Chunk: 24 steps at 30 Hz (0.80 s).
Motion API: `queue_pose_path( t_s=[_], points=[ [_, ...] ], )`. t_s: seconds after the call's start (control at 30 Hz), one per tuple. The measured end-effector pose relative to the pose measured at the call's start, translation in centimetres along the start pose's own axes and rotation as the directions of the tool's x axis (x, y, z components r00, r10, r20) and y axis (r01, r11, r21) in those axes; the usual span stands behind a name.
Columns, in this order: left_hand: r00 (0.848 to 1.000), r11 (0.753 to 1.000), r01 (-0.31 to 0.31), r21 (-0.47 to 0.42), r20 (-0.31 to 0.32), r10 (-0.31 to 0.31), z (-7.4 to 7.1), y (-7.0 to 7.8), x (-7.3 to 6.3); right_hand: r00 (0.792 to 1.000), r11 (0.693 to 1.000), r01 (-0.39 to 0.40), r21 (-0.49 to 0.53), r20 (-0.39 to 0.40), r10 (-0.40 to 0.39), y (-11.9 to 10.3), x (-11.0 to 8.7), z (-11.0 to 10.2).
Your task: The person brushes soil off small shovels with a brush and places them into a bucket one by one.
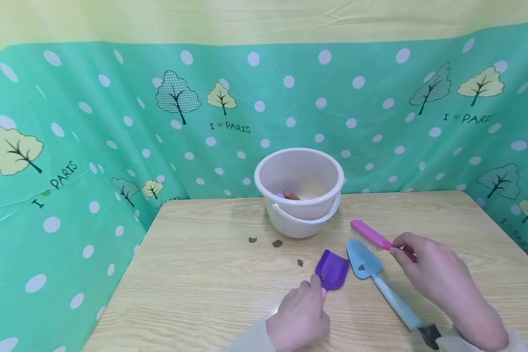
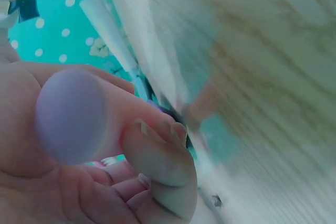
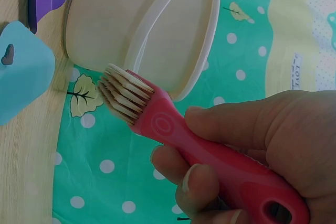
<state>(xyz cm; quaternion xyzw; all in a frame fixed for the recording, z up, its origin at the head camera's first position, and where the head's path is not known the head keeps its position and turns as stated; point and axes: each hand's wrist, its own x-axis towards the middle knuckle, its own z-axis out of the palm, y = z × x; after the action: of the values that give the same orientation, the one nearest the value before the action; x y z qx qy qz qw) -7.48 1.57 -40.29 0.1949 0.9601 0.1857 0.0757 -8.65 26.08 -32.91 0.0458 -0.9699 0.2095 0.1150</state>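
My left hand (image 1: 300, 313) grips the pale pink handle (image 2: 71, 116) of a small toy shovel with a purple blade (image 1: 333, 270); a dark bit lies on the blade. In my right hand (image 1: 442, 276) is a pink brush (image 3: 194, 142) with pale bristles, held by its handle above the table. Just below the brush and right of the purple blade lies a light blue trowel (image 1: 364, 259), a dark bit on it too. Several dark crumbs lie on the table, one crumb (image 1: 277, 243) near the bucket, another crumb (image 1: 300, 262) left of the shovel.
A white bucket (image 1: 286, 224) stands at the back of the wooden table (image 1: 193, 274), its handle hanging down in front and a few things inside, not clear which. Behind and at both sides hangs a green dotted curtain (image 1: 127, 98).
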Motion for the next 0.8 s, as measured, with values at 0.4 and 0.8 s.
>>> queue_pose_path(
  t_s=[0.4,0.8],
  points=[
    [1.0,1.0,-0.009,0.029,-0.004,0.009,-0.1,-0.6,0.0,1.0,1.0,-0.011,0.004,0.011,0.011,-0.2,-0.1,0.2],
    [0.999,1.0,-0.012,-0.011,-0.042,0.012,-0.2,-1.3,0.1,1.0,1.0,0.005,0.001,-0.005,-0.005,-0.5,0.0,0.4]
  ],
)
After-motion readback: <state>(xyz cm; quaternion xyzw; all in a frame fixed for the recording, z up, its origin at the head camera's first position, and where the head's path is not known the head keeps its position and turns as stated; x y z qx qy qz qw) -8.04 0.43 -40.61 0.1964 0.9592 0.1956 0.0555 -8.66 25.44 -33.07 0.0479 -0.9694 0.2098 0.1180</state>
